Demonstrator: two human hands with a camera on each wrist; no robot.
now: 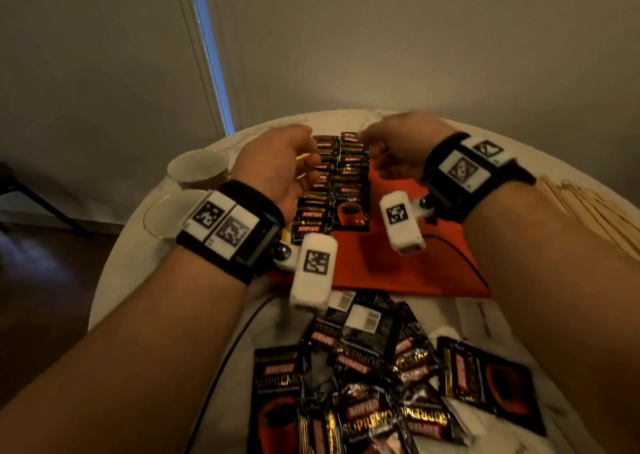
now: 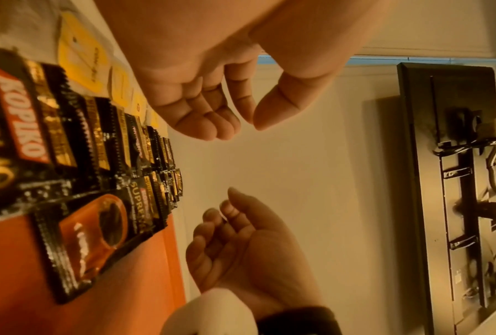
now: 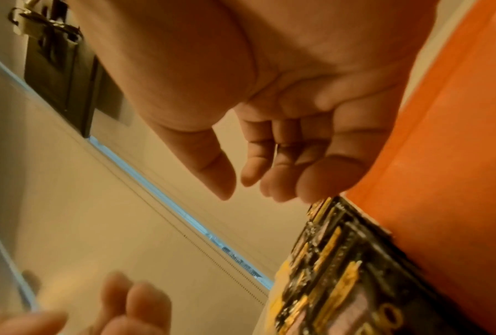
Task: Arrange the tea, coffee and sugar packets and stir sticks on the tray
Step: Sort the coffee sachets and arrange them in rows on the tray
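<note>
An orange tray [image 1: 398, 270] lies mid-table with two rows of overlapping black Kopiko coffee packets [image 1: 332, 176] along its left part. Both hands hover over the far end of those rows. My left hand [image 2: 246, 122] has loosely curled fingers and holds nothing. My right hand [image 3: 241, 183] is also loosely curled and empty, its fingertips [image 3: 321, 185] just above the end of the right-hand row [image 3: 335, 260]. Yellow packets [image 2: 80, 56] lie beside the rows on the left. A loose pile of coffee packets [image 1: 374, 377] sits in front of the tray. Wooden stir sticks [image 1: 588, 211] lie on the right.
A white cup [image 1: 199, 169] and a glass saucer [image 1: 166, 216] stand at the table's left edge. A black cable [image 1: 460, 252] crosses the tray's right part. The round table meets a wall behind; a pale flat packet [image 1: 478, 315] lies near the tray's front right corner.
</note>
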